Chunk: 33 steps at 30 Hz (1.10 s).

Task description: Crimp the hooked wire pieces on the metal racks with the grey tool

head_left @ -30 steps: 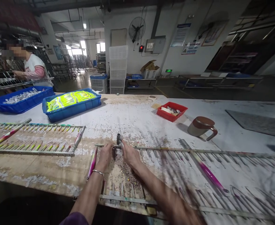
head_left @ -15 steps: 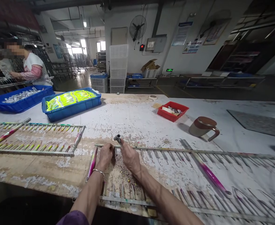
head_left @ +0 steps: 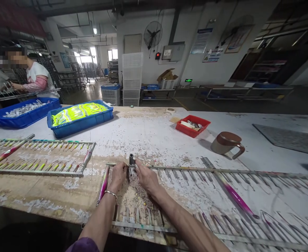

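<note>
My left hand (head_left: 118,175) is closed in a pinch at the far rail of a metal rack (head_left: 181,168), near its left end. Whatever its fingertips hold is hidden. Just right of it, my right hand (head_left: 147,179) is closed around a short metal tube tool (head_left: 131,160), whose dark hollow end points up above the rail. Rows of thin prongs and bent wire hooks (head_left: 188,177) run along the rack. A magenta-and-white end bar (head_left: 104,183) stands left of my left wrist. Flecks of paint debris (head_left: 140,196) lie beneath my hands.
A second rack (head_left: 51,171) with yellow-tipped pieces lies left. Behind are blue trays of yellow pieces (head_left: 82,124) and white pieces (head_left: 25,120), a red tray (head_left: 192,131) and a brown-lidded mug (head_left: 226,143). A co-worker (head_left: 38,77) is at the far left.
The metal tube has turned from tilted to nearly upright and sits slightly lower. My right hand has shifted a little with it; my left hand stays at the rail.
</note>
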Each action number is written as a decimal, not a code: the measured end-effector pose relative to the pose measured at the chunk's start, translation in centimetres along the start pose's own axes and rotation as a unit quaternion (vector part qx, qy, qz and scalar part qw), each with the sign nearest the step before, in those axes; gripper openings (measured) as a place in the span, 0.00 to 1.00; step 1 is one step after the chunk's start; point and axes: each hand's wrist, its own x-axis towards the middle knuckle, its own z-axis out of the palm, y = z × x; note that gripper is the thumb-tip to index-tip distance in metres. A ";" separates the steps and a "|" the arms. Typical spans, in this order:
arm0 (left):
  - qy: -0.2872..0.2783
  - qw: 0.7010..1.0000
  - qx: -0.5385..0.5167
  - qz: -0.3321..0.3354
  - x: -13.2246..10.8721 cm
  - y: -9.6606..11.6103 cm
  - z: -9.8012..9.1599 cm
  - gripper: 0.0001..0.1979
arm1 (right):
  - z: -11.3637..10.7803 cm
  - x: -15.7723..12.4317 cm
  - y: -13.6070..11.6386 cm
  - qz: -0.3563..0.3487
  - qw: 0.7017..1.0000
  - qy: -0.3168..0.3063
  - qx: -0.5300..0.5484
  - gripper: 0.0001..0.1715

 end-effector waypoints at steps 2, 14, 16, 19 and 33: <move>0.000 1.000 -0.004 0.002 0.0 0.0 0.0 0.11 | 0.0 0.0 0.0 -0.003 1.000 0.029 0.005 0.31; 0.014 1.000 -0.021 0.012 -0.1 -0.1 -0.2 0.10 | 0.2 -0.3 -0.3 -0.004 0.999 0.033 0.004 0.31; 0.017 1.000 -0.021 0.010 -0.1 0.0 -0.1 0.09 | 0.4 -0.3 -0.1 -0.012 1.000 -0.002 -0.003 0.30; 0.016 1.000 -0.021 0.012 -0.2 0.1 0.0 0.10 | 0.6 -0.3 0.0 -0.010 1.000 0.009 0.010 0.31; 0.005 1.000 -0.023 0.009 -0.1 0.3 -0.3 0.10 | -2.1 0.9 -1.0 0.045 0.998 -0.032 -0.013 0.30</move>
